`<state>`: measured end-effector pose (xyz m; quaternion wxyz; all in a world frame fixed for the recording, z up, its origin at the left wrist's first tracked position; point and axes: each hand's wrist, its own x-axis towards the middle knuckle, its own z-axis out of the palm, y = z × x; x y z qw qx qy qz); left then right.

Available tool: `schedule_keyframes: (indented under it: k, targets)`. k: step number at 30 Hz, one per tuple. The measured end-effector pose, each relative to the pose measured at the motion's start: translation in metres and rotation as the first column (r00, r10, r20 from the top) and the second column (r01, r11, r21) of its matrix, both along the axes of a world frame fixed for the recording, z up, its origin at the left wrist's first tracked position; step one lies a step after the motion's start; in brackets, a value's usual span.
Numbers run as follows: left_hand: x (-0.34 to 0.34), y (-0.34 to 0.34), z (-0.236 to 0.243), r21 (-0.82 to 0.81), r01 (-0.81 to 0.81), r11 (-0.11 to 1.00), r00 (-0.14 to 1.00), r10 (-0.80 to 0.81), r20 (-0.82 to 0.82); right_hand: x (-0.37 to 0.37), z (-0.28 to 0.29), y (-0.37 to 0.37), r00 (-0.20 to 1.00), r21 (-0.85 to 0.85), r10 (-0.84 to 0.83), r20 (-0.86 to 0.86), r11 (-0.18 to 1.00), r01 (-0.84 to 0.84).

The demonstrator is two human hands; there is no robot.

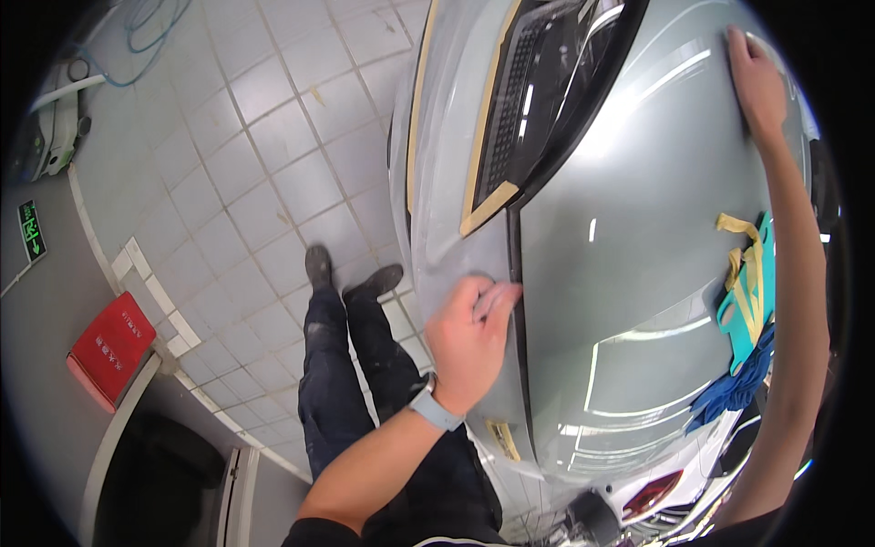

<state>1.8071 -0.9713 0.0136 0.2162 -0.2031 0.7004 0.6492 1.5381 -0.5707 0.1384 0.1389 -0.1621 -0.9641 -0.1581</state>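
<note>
My left hand is closed in a pinch over the grey, matt-looking body panel, right beside its seam with the silver-grey hood. What its fingers hold, if anything, is hidden. My right arm reaches far across, and my right hand rests on the far part of the hood, its fingers stretched forward. Ahead of my left hand is the dark headlight, edged with yellowish masking tape. More tape sticks to the panel's near end.
On the hood lie a teal sheet with cut-outs, loose tape strips and a blue cloth. A red box stands at the left wall. A blue hose lies on the tiled floor. Behind is a white car.
</note>
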Motion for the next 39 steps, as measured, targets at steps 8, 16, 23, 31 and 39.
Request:
schedule_keyframes:
  k: [8, 16, 23, 31, 39]
  targets:
    - [-0.020, 0.008, -0.030, -0.082, -0.123, 0.989, 0.958, 0.097, -0.269, 0.265, 0.028, -0.062, 0.987, -0.512, 0.151, -0.048, 0.845, -0.154]
    - [-0.026, 0.004, -0.022, 0.055, -0.133, 0.990, 0.938, 0.144, -0.317, 0.580, 0.008, -0.136, 0.979, -0.443, 0.205, 0.015, 0.879, -0.177]
    - [0.111, -0.014, -0.041, 0.008, -0.021, 1.000, 0.954, 0.023, -0.300, 0.609, -0.016, -0.132, 0.951, -0.349, 0.302, -0.063, 0.886, -0.304]
    - [0.112, 0.002, -0.030, -0.030, -0.015, 0.999, 0.919, 0.002, -0.394, 0.603, -0.018, -0.139, 0.931, -0.299, 0.346, -0.118, 0.881, -0.366]
    - [0.208, 0.018, -0.027, -0.205, 0.023, 0.978, 0.889, -0.114, -0.443, 0.608, -0.022, -0.138, 0.944, -0.290, 0.310, -0.113, 0.898, -0.330]
